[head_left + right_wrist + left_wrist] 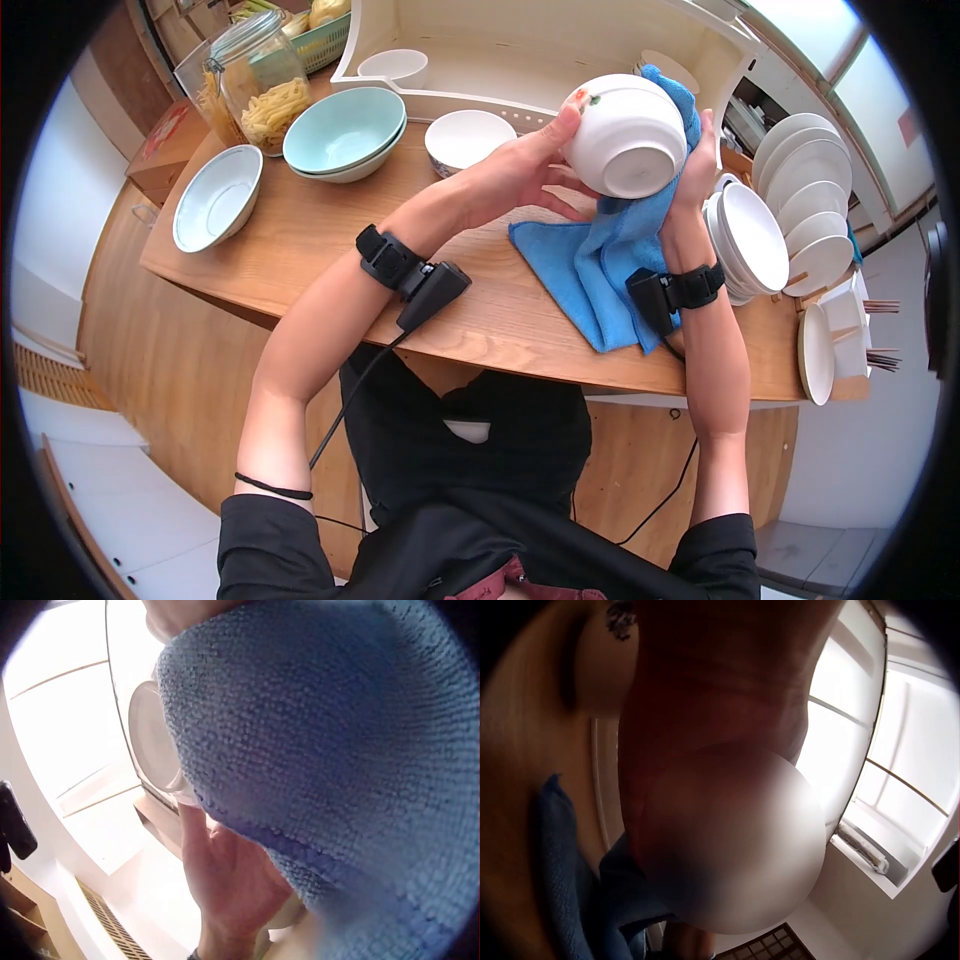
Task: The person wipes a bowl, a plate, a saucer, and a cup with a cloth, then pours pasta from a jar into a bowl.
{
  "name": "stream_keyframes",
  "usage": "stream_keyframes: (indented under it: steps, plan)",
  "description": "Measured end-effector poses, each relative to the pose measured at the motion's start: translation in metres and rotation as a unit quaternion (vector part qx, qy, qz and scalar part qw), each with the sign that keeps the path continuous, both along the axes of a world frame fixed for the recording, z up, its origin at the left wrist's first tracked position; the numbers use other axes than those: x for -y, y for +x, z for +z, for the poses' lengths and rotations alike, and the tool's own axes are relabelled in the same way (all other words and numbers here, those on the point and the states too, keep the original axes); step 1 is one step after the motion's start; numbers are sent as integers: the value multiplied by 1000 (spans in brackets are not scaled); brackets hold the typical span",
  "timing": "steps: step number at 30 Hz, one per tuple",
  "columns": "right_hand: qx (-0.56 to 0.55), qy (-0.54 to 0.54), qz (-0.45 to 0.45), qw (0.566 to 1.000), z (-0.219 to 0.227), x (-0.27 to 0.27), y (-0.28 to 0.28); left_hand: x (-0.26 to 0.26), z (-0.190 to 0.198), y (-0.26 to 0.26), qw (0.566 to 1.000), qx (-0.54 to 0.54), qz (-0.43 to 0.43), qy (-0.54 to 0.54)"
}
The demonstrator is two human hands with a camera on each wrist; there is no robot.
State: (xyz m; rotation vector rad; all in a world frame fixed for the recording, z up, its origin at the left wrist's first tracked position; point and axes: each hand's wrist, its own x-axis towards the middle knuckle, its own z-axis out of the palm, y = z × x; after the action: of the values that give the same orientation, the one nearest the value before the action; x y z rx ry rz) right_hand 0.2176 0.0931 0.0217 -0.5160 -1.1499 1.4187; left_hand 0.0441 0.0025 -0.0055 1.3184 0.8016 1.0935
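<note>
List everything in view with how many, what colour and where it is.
Table: one, brown, mid-view.
Shelf unit: one, cream, table's back.
Held bowl: one, white, above table.
Cloth: one, blue, against held bowl.
Stacked bowls: at least two, top one turquoise, table's left.
Tilted bowl: one, pale, table's left end.
Patterned bowl: one, white, left of held bowl.
Shelf dishes: at least two, white, shelf unit.
Pasta jar: at least one, clear, beside stacked bowls.
Basket: one, green, back left.
Stacked dishes: several, white, right of held bowl.
Upright plates: several, white, far right.
Thin sticks: several, brown, far right.
Wrist cameras: two, black, one per wrist.
Sleeves: two, black, bottom.
Left hand: one, bare, on held bowl.
Right hand: one, bare, on cloth.
</note>
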Motion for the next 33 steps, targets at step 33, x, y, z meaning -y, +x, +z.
stream_keyframes:
  steps: [33]
  plan:
    - [167, 49, 118, 978, -17, -10, -2, -8, -9, -7, 991, -21, 106, 75]
